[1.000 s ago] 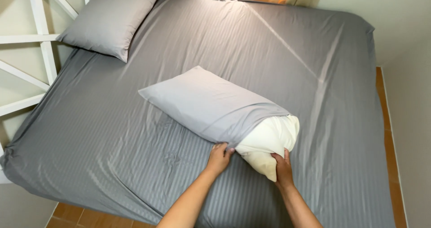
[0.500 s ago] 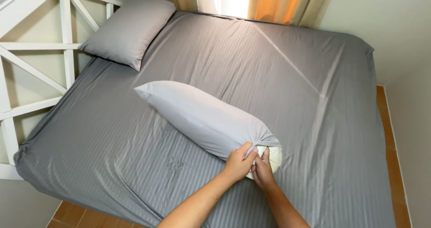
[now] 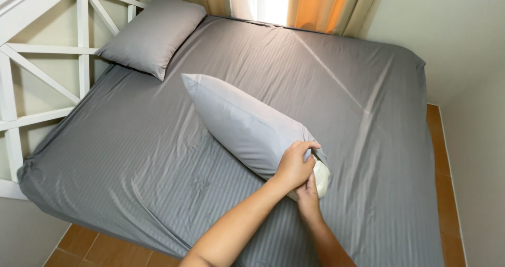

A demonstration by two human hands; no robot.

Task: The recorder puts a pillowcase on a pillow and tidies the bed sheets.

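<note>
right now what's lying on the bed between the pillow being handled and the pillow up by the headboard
Nothing: in the head view, only bare grey striped bed sheet lies between the near pillow, held at its open end by both hands, and the far pillow.

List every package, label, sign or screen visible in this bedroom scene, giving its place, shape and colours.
None in view: no package, label, sign or screen shows. There are only bedding, curtains, a white frame and bare walls.
</note>
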